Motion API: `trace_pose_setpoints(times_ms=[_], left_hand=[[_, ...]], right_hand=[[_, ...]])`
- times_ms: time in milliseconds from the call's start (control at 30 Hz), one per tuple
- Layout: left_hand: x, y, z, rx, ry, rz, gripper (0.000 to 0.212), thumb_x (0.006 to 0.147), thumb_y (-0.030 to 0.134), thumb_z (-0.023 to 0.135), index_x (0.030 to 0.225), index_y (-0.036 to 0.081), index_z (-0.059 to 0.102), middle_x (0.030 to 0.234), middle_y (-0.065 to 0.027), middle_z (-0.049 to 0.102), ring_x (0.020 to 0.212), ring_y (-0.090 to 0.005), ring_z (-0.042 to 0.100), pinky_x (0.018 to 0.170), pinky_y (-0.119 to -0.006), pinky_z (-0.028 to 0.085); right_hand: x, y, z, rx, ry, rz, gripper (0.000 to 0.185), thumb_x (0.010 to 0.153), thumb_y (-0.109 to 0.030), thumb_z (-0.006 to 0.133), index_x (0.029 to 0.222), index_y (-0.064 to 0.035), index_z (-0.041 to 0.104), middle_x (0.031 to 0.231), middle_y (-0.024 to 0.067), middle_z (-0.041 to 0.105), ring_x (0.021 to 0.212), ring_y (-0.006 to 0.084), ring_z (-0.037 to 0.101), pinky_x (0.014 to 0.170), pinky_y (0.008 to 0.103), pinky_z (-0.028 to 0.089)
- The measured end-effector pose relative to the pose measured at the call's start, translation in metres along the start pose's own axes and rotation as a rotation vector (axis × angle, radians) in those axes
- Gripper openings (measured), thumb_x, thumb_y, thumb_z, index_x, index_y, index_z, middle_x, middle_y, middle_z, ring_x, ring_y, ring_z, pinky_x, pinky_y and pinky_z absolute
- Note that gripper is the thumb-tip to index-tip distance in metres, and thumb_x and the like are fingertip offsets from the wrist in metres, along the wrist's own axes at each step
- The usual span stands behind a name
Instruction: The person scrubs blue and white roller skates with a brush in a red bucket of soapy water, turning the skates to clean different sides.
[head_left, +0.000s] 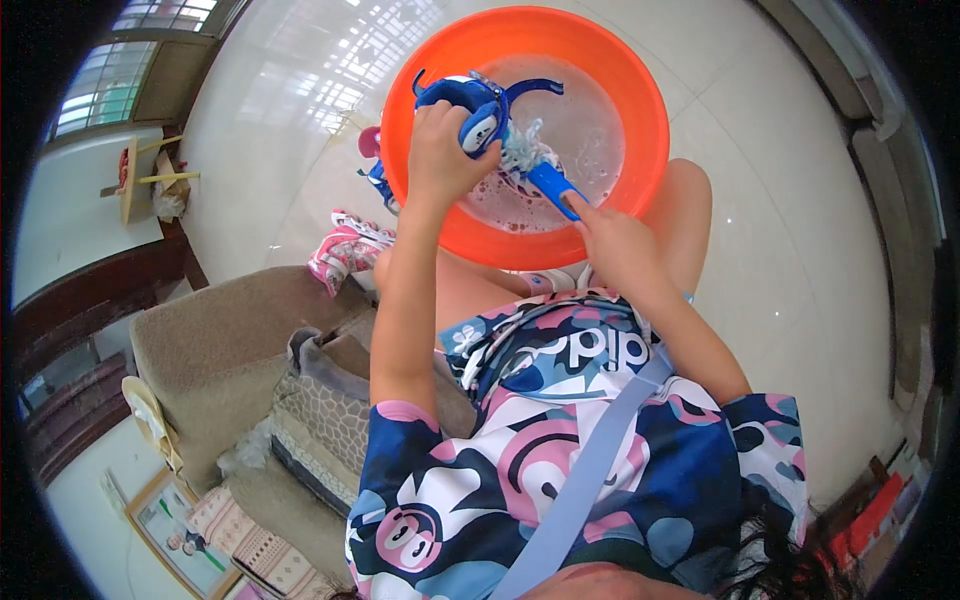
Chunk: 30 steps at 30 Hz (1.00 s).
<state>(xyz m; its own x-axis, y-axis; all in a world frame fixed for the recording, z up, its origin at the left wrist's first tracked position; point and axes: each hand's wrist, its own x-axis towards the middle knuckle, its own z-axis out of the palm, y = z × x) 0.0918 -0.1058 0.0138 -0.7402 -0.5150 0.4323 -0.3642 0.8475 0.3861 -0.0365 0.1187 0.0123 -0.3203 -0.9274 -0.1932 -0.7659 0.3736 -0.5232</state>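
Observation:
My left hand (446, 154) grips the cuff of a blue and white skate boot (480, 131), tilted over an orange plastic basin (637, 90). A blue strap (536, 86) sticks out from the boot. My right hand (619, 244) holds a scrub brush by its blue handle (553, 187). The brush's pale, splayed bristles (529, 150) meet the boot's lower part. Cloudy, foamy water (592, 135) fills the bottom of the basin and hides some of what lies beneath the brush.
A pink and white inline skate (349, 251) stands on the tiled floor (750, 195), left of the basin. Another blue skate (382, 184) is partly hidden behind the rim. A brown sofa (217, 337) stands at my left, and a small wooden stool (131, 180) lies farther off.

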Motion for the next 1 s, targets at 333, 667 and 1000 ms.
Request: trace_pose_setpoints(times_ms=[333,667,1000], left_hand=[[0.001,-0.003,0.003,-0.007,-0.005,0.014,0.034,0.064,0.02,0.082,0.085,0.004,0.061,0.09,-0.0119,0.057,0.092,-0.0322,0.053,0.081,-0.042,0.046],[-0.004,-0.002,-0.002,-0.008,0.003,-0.008,0.032,0.064,0.019,0.082,0.084,0.004,0.061,0.088,-0.0114,0.056,0.091,-0.0324,0.053,0.079,-0.043,0.046],[-0.006,0.0,-0.005,-0.003,0.019,0.004,0.029,0.064,0.016,0.081,0.081,0.005,0.06,0.087,-0.0122,0.056,0.089,-0.0338,0.053,0.078,-0.044,0.046]], right_hand=[[-0.003,0.002,0.006,0.003,-0.086,0.094,0.043,0.098,-0.021,0.052,0.14,-0.0169,0.05,0.088,0.0197,0.068,0.079,0.0384,0.066,0.068,0.0487,0.053],[-0.012,0.001,0.004,-0.091,-0.09,0.092,0.041,0.096,-0.021,0.054,0.137,-0.0161,0.052,0.082,0.0178,0.068,0.07,0.0358,0.067,0.061,0.0493,0.053],[-0.011,0.002,0.007,-0.137,-0.068,0.053,0.039,0.097,-0.022,0.054,0.133,-0.0111,0.053,0.081,0.0167,0.066,0.067,0.0357,0.068,0.056,0.0473,0.054]])
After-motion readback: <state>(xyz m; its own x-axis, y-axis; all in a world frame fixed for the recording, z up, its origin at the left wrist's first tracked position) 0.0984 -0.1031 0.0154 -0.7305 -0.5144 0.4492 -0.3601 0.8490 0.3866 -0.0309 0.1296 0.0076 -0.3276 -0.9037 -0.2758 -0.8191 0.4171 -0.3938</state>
